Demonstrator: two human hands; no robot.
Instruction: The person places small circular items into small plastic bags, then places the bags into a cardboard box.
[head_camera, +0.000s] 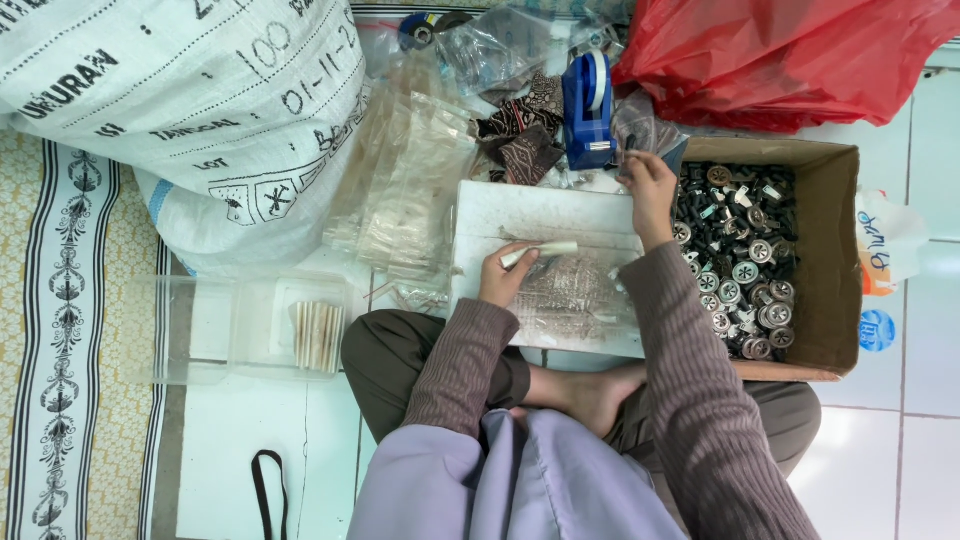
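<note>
I sit cross-legged on the floor with a white board (540, 215) across my lap. My left hand (503, 275) pinches the folded top of a small clear plastic bag (572, 290) that lies on the board, filled with small dark pieces. My right hand (650, 190) reaches to the board's far right corner, beside the blue tape dispenser (588, 110), fingers closed on something small that I cannot make out. To the right of that hand sits a cardboard box (835, 260) full of small metal wheels and dark parts (740, 260).
A large white woven sack (190, 110) fills the upper left. A stack of clear plastic bags (405, 190) lies beside the board. A clear tray (250, 325) holds a bundle of pale strips. A red plastic bag (790, 55) lies at the top right.
</note>
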